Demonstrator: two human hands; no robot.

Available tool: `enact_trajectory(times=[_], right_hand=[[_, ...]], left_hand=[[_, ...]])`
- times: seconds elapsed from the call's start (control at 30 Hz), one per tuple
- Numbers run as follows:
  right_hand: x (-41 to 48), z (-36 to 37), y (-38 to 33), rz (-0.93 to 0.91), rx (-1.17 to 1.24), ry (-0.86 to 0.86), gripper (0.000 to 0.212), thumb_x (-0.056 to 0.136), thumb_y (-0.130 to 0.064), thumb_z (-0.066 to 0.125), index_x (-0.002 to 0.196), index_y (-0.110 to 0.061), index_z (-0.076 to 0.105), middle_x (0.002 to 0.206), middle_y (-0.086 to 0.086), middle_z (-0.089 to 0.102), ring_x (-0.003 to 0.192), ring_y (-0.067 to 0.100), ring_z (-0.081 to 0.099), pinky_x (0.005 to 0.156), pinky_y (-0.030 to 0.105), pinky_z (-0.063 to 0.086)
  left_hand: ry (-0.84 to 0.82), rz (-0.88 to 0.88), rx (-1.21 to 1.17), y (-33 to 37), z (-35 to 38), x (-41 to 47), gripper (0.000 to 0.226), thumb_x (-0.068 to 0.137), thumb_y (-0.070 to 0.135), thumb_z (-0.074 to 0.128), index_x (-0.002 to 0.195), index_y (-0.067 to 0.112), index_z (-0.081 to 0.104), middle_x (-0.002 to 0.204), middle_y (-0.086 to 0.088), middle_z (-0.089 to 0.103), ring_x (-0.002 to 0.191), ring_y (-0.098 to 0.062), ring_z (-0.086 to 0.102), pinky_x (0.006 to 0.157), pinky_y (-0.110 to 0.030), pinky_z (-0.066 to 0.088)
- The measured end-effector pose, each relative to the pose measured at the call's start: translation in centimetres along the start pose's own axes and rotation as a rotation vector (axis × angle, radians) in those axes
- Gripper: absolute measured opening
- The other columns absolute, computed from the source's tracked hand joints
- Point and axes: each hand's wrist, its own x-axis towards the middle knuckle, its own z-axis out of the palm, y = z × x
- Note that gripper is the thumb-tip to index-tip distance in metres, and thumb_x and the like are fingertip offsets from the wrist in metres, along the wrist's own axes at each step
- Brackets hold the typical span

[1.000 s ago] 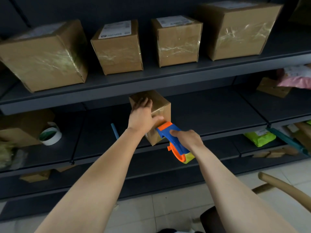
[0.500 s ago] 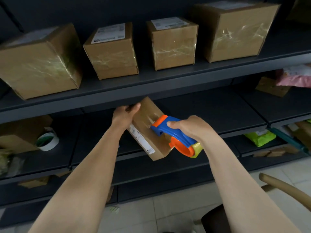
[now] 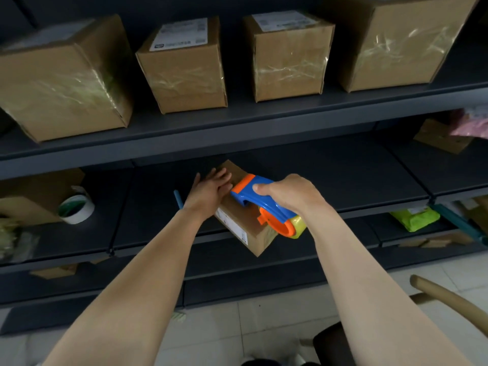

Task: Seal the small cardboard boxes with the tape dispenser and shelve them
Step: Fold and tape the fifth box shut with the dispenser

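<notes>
So far done: four taped boxes (image 3: 184, 70) stand in a row on the upper shelf (image 3: 237, 120), each with shiny clear tape over its front. I judge these as sealed and shelved.
Box in work: one small box (image 3: 237, 225) is at the front of the middle shelf (image 3: 343, 175). It is tilted, and its near corner is out past the shelf's front edge. I cannot tell if it rests on the shelf or is only held up.
Left hand: my left hand (image 3: 211, 192) lies on the far upper side of this box, fingers straight and thumb spread. It presses and steadies the box; it does not curl round it.
Right hand: my right hand (image 3: 287, 194) is closed firmly round the handle of the blue and orange tape dispenser (image 3: 266, 207). The orange front end is on the box top, just beside the left fingers.
Step, my judgement: a strip is being laid across the box top. I cannot see whether tape is already on this face.
Left to do: finish and cut the strip, perhaps tape other seams, then put the box on a shelf.
Surface: dark grey matt shelving in several levels.
Other things: a white and green tape roll (image 3: 76, 208) is beside a brown box (image 3: 34, 194) at the left. A green packet (image 3: 414, 219) lies lower at the right, and a pink packet (image 3: 472, 122) is at the far right.
Room: pale floor tiles (image 3: 237, 334) are below, with the curved wooden arm of a chair (image 3: 449, 299) at the lower right. The light is dim.
</notes>
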Motion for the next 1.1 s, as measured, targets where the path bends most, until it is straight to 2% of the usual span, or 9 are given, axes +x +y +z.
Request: enact_trajectory(times=[0.2,0.37,0.5,0.6,0.7,0.8,0.9,1.0,1.1], right_hand=[[-1.4,-2.8,3.0,0.075,0.024,-0.057,0.045,0.073,-0.06,0.07,0.077,-0.019,0.052,0.077,-0.001,0.062,0.066,0.013,0.06,0.05,0.026,0.037],[-3.8,-5.6,7.9,0.15,0.105,-0.146,0.039,0.073,-0.051,0.075,0.072,-0.012,0.069,0.057,0.0,0.07,0.049,0.014,0.064,0.053,0.026,0.042],[-3.7,-4.4,8.9,0.17,0.172,-0.155,0.034,0.076,-0.043,0.076,0.083,-0.01,0.071,0.064,0.003,0.072,0.059,0.018,0.067,0.059,0.029,0.048],[-3.1,-2.3,8.1,0.202,0.145,-0.167,0.037,0.08,-0.046,0.072,0.087,-0.01,0.067,0.058,0.001,0.07,0.051,0.015,0.067,0.049,0.022,0.045],[-2.7,-1.2,7.6,0.228,0.163,-0.171,0.037,0.083,-0.046,0.069,0.084,-0.01,0.061,0.046,-0.001,0.065,0.036,0.011,0.061,0.037,0.016,0.037],[-2.2,-0.9,7.6,0.2,0.076,-0.102,0.04,0.077,-0.051,0.071,0.081,-0.013,0.062,0.055,0.0,0.067,0.046,0.014,0.063,0.046,0.022,0.04],[-2.0,-0.3,7.6,0.182,0.036,-0.102,0.042,0.075,-0.053,0.07,0.082,-0.013,0.062,0.067,0.003,0.069,0.058,0.017,0.065,0.051,0.026,0.044],[-1.9,0.2,7.3,0.172,0.054,-0.065,0.043,0.076,-0.056,0.068,0.08,-0.015,0.057,0.072,0.003,0.066,0.064,0.017,0.064,0.053,0.028,0.042],[-1.8,0.4,7.0,0.152,0.039,-0.044,0.044,0.076,-0.057,0.067,0.082,-0.015,0.056,0.078,0.004,0.065,0.07,0.018,0.063,0.055,0.028,0.044]], left_hand=[[-0.015,-0.054,-0.069,0.2,-0.4,1.1,0.042,0.103,0.034,0.026,0.144,0.03,0.033,0.155,0.014,0.02,0.144,-0.005,0.005,0.114,-0.043,-0.013],[0.004,-0.046,-0.048,-0.1,-0.1,1.1,0.042,0.103,0.033,0.025,0.144,0.03,0.035,0.154,0.014,0.02,0.144,-0.005,0.006,0.113,-0.043,-0.015],[-0.013,-0.064,0.008,0.3,-0.3,1.2,0.042,0.104,0.031,0.024,0.145,0.029,0.032,0.155,0.013,0.019,0.144,-0.008,0.008,0.113,-0.043,-0.017],[-0.016,-0.094,0.101,0.7,-0.2,1.4,0.043,0.104,0.03,0.022,0.147,0.03,0.027,0.156,0.012,0.015,0.145,-0.012,0.008,0.113,-0.044,-0.014],[-0.013,-0.119,0.175,1.4,-0.1,1.3,0.044,0.104,0.027,0.021,0.148,0.028,0.023,0.158,0.009,0.012,0.145,-0.017,0.008,0.115,-0.045,-0.006],[0.065,-0.108,0.251,2.9,-0.1,0.7,0.044,0.103,0.026,0.025,0.146,0.017,0.03,0.156,0.0,0.022,0.142,-0.022,0.021,0.114,-0.043,0.012],[0.163,-0.033,0.055,5.1,0.8,-1.0,0.049,0.099,0.043,0.034,0.136,0.014,0.046,0.147,-0.004,0.036,0.126,-0.024,0.045,0.096,-0.037,0.039],[-0.014,-0.001,0.012,6.1,2.1,-1.9,0.077,0.09,0.064,0.033,0.148,0.014,0.024,0.157,-0.007,0.014,0.143,-0.024,0.016,0.113,-0.04,0.019],[-0.109,0.013,0.104,5.5,2.0,-1.3,0.087,0.087,0.071,0.025,0.151,0.015,0.004,0.159,-0.008,-0.003,0.145,-0.02,-0.008,0.116,-0.039,-0.004]])
